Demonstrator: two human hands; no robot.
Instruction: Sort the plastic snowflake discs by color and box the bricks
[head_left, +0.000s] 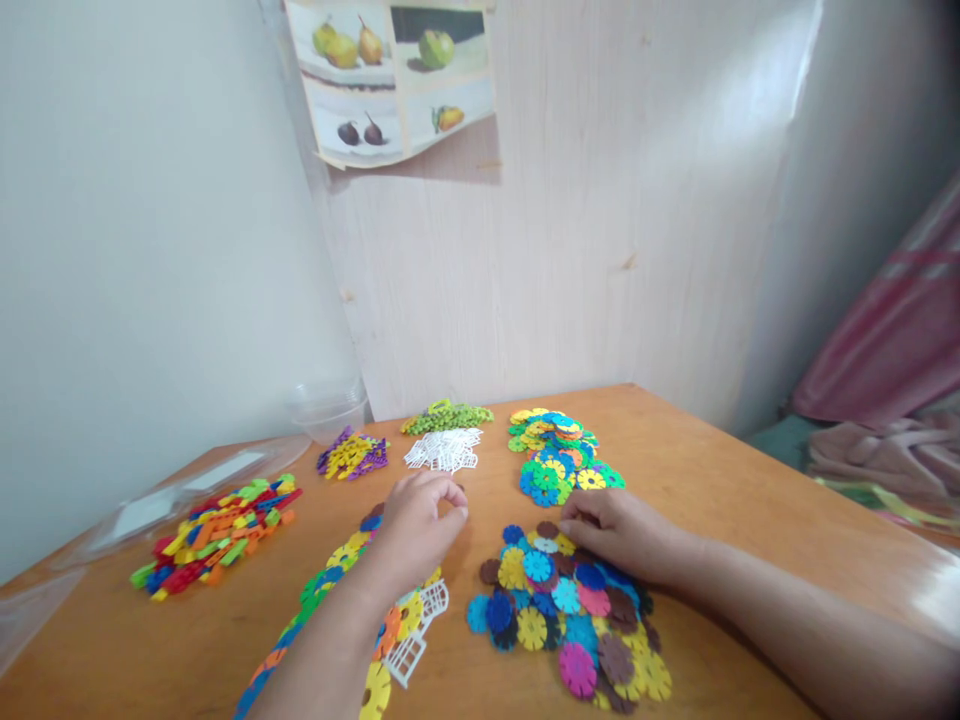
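My left hand (424, 520) is held over a chain of linked colourful notched discs (322, 583), with thumb and forefinger pinched together. A tiny dark bit shows beside its fingertips; what they hold is too small to name. White plastic fence pieces (407, 655) stand joined to the chain, under my left forearm. My right hand (626, 532) rests at the back right edge of a loose pile of notched plastic discs (566, 598), mostly blue, yellow, brown and pink. Its fingers are curled inward and closed, and what is within them is hidden.
Behind lie a second disc pile (559, 455), white fence pieces (446, 450), green pieces (448, 417) and purple and yellow pieces (352, 455). Multicoloured small blocks (217, 533) are at left, near clear lids (180, 495) and a clear tub (328, 410). A wall closes off the table's (660, 440) back.
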